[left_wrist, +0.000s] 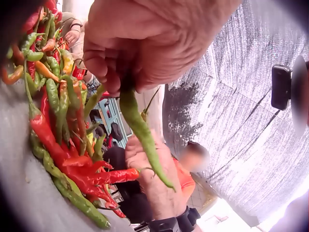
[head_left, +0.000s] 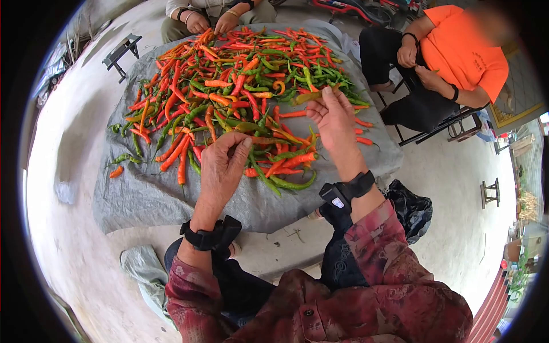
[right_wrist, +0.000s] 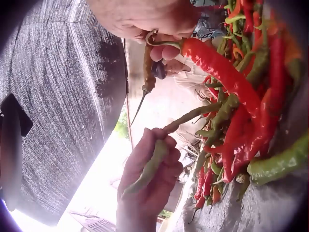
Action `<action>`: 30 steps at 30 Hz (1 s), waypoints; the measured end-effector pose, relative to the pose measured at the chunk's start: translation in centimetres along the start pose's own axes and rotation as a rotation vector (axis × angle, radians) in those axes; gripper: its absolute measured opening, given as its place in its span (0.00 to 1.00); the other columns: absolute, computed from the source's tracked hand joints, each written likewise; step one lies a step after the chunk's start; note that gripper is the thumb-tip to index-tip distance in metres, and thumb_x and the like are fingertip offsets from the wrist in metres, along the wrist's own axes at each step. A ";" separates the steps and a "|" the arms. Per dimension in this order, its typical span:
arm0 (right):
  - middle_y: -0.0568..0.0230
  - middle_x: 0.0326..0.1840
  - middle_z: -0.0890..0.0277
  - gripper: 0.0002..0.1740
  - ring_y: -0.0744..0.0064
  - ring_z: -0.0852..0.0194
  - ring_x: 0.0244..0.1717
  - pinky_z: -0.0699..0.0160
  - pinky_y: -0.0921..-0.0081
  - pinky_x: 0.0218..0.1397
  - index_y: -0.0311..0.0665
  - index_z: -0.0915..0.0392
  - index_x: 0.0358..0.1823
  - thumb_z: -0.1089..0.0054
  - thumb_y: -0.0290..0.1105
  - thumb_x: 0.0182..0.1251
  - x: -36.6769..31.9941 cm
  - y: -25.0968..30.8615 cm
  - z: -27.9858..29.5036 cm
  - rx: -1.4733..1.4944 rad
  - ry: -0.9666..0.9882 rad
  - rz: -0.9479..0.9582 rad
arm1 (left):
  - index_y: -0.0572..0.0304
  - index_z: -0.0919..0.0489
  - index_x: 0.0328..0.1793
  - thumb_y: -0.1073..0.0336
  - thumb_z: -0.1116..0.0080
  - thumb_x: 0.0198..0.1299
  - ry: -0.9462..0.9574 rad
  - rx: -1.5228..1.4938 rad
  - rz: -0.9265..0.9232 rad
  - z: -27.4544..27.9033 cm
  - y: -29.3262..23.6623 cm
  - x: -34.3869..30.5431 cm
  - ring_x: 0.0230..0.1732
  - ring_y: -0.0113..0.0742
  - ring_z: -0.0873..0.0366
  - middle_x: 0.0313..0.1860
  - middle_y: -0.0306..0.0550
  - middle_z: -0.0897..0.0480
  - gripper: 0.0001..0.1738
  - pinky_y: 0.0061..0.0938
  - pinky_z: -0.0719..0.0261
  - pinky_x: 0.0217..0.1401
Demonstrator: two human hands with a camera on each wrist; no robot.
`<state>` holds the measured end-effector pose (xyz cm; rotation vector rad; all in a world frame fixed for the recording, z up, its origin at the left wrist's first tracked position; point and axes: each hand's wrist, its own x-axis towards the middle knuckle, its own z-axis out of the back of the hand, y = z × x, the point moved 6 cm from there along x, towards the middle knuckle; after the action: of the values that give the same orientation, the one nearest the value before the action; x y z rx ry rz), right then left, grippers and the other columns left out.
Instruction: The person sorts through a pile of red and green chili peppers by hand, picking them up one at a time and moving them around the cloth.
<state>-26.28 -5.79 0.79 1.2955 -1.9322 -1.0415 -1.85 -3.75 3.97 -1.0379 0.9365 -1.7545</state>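
My left hand [head_left: 220, 171] is at the near edge of the chili pile [head_left: 234, 103], thumb and fingers pinching a green chili [left_wrist: 140, 128], whose curved tip hangs free in the left wrist view. In the right wrist view, this hand [right_wrist: 147, 181] has fingers curled round the green chili [right_wrist: 152, 166]. Raised over the pile's right side, my right hand [head_left: 338, 126] pinches an olive-brown chili [right_wrist: 148, 72] by one end; its thin stem points away from the fingers. The two hands are apart.
A grey sheet [head_left: 154, 200] lies under the chilies. A person's hands [head_left: 211, 23] work at the far edge. Someone in an orange shirt [head_left: 466, 51] sits at the right. A black bag [head_left: 410, 211] lies below the sheet's right corner; small stools [head_left: 121, 56] stand around.
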 end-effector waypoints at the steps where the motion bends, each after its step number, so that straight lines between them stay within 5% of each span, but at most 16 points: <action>1: 0.65 0.35 0.23 0.09 0.71 0.20 0.36 0.18 0.73 0.38 0.36 0.28 0.43 0.47 0.35 0.71 0.8 -0.2 1.5 0.105 -0.089 -0.022 | 0.69 0.21 0.41 0.68 0.45 0.64 -0.001 0.000 -0.001 0.0 0.0 0.0 0.23 0.21 0.33 0.21 0.38 0.26 0.09 0.19 0.33 0.26; 5: 0.58 0.38 0.21 0.11 0.69 0.20 0.40 0.19 0.71 0.46 0.33 0.28 0.44 0.49 0.35 0.72 1.9 -0.5 5.2 0.402 -0.312 -0.065 | 0.69 0.22 0.42 0.71 0.44 0.62 0.011 0.000 -0.027 0.3 -1.1 -0.3 0.24 0.22 0.32 0.22 0.41 0.25 0.06 0.20 0.32 0.27; 9: 0.56 0.39 0.21 0.10 0.70 0.21 0.38 0.19 0.72 0.43 0.33 0.27 0.43 0.50 0.34 0.72 1.4 -1.5 5.3 0.423 -0.369 -0.202 | 0.68 0.22 0.41 0.74 0.44 0.60 0.065 0.033 -0.115 -0.2 -2.0 -0.6 0.24 0.30 0.27 0.26 0.45 0.23 0.05 0.22 0.29 0.29; 12: 0.56 0.37 0.21 0.11 0.71 0.21 0.36 0.19 0.73 0.40 0.32 0.26 0.46 0.51 0.33 0.72 1.0 -1.7 3.2 0.337 -0.102 -0.276 | 0.65 0.23 0.40 0.75 0.44 0.58 0.072 0.053 -0.187 -0.4 -2.7 -0.7 0.25 0.39 0.23 0.30 0.49 0.22 0.05 0.27 0.26 0.30; 14: 0.60 0.43 0.22 0.13 0.73 0.23 0.38 0.21 0.74 0.41 0.34 0.25 0.52 0.49 0.28 0.69 -0.2 -0.2 -1.0 -0.189 0.175 -0.105 | 0.64 0.23 0.40 0.75 0.44 0.57 0.096 0.074 -0.231 -0.6 -3.1 -0.8 0.27 0.43 0.22 0.31 0.49 0.21 0.05 0.29 0.25 0.31; 15: 0.60 0.43 0.22 0.13 0.73 0.23 0.38 0.21 0.74 0.41 0.34 0.25 0.52 0.49 0.28 0.69 -1.1 -0.1 -2.3 -0.188 0.175 -0.105 | 0.63 0.23 0.40 0.75 0.43 0.56 0.120 0.096 -0.275 -0.8 -3.3 -0.9 0.28 0.46 0.21 0.32 0.50 0.21 0.05 0.31 0.24 0.31; 17: 0.63 0.46 0.25 0.18 0.76 0.26 0.36 0.25 0.78 0.38 0.39 0.24 0.54 0.47 0.20 0.62 -4.0 0.0 -7.2 -0.888 0.592 0.260 | 0.62 0.23 0.40 0.75 0.42 0.56 0.124 0.114 -0.327 -1.1 -3.4 -1.0 0.29 0.48 0.21 0.31 0.50 0.21 0.06 0.32 0.24 0.32; 20: 0.63 0.48 0.26 0.26 0.74 0.27 0.35 0.28 0.80 0.37 0.40 0.25 0.55 0.46 0.13 0.54 -6.6 -1.2 -9.6 -0.935 0.749 0.391 | 0.61 0.23 0.40 0.75 0.42 0.54 0.156 0.140 -0.388 -1.2 -3.4 -1.3 0.30 0.50 0.21 0.32 0.50 0.21 0.08 0.34 0.23 0.32; 25: 0.62 0.38 0.23 0.23 0.69 0.25 0.32 0.26 0.78 0.34 0.38 0.24 0.51 0.39 0.14 0.51 -5.8 -1.1 -9.1 -1.027 0.581 0.509 | 0.60 0.24 0.47 0.76 0.43 0.55 0.103 0.084 -0.383 -0.6 -3.7 -1.4 0.27 0.43 0.20 0.30 0.48 0.21 0.12 0.31 0.24 0.30; 27: 0.62 0.31 0.23 0.18 0.68 0.23 0.30 0.26 0.77 0.32 0.36 0.22 0.45 0.36 0.17 0.50 -5.4 0.2 -8.6 -1.039 0.375 0.663 | 0.62 0.27 0.52 0.76 0.45 0.58 -0.003 -0.076 -0.139 0.5 -2.5 -1.0 0.26 0.32 0.21 0.28 0.45 0.21 0.15 0.27 0.26 0.29; 30: 0.62 0.30 0.24 0.13 0.69 0.22 0.30 0.26 0.77 0.32 0.35 0.22 0.40 0.36 0.18 0.52 -5.4 1.2 -8.5 -1.014 0.338 0.707 | 0.63 0.28 0.55 0.75 0.46 0.59 -0.071 -0.086 -0.049 1.7 -1.8 -0.6 0.26 0.26 0.24 0.26 0.44 0.21 0.16 0.23 0.27 0.29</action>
<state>-18.06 -2.89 6.02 0.1646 -1.1342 -1.0738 -0.72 -2.91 6.03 -1.1795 0.9562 -1.7191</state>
